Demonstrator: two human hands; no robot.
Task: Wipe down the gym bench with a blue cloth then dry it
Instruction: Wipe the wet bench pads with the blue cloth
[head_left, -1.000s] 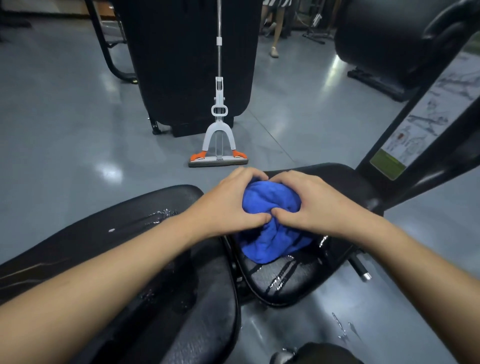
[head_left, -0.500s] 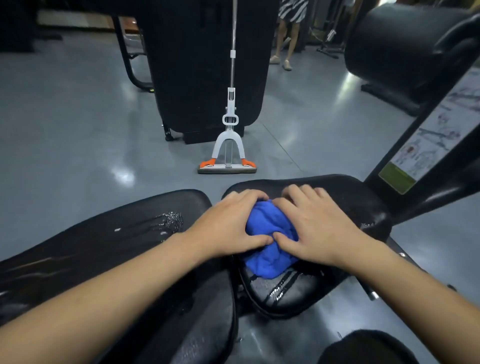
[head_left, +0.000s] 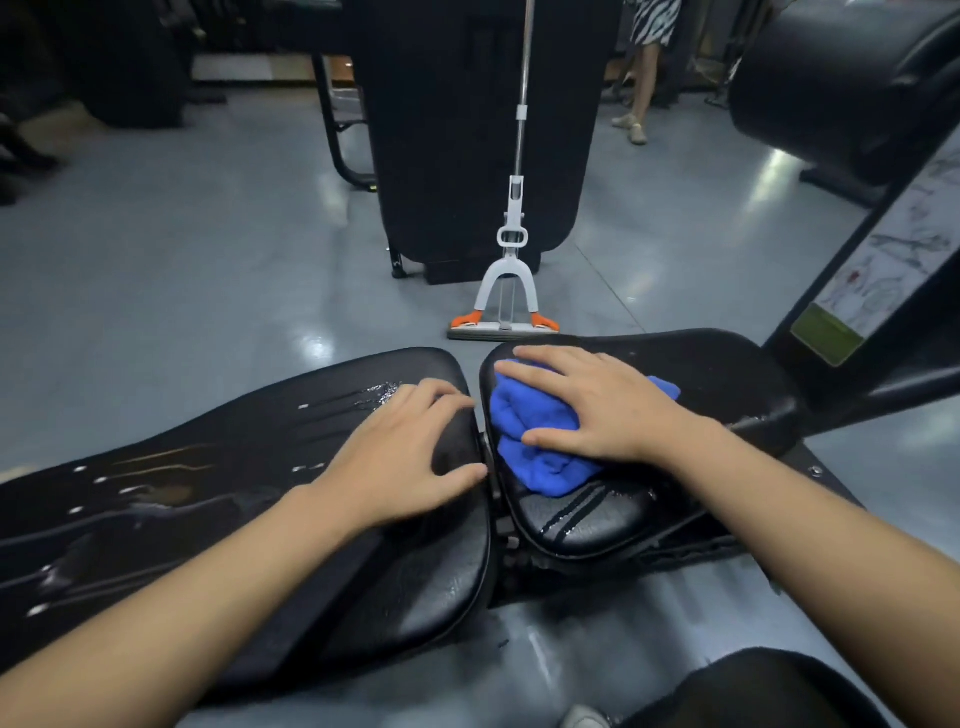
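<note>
The black gym bench has a long back pad (head_left: 208, 499) on the left, wet with streaks and droplets, and a smaller seat pad (head_left: 717, 374) on the right. A bunched blue cloth (head_left: 535, 431) lies on the seat pad near the gap between the pads. My right hand (head_left: 597, 405) presses flat on top of the cloth with fingers spread. My left hand (head_left: 410, 452) rests spread on the end of the back pad, holding nothing, its thumb at the pad's edge beside the cloth.
A white and orange mop (head_left: 506, 306) stands on the grey floor just beyond the bench. Behind it is a tall black machine (head_left: 478, 130). A black frame with an exercise placard (head_left: 883, 265) rises at right. A person's legs (head_left: 641, 98) are far back.
Both hands squeezed the cloth together before. Now my left hand has let go and moved onto the back pad, while my right hand has flattened on the cloth and pushed it along the seat.
</note>
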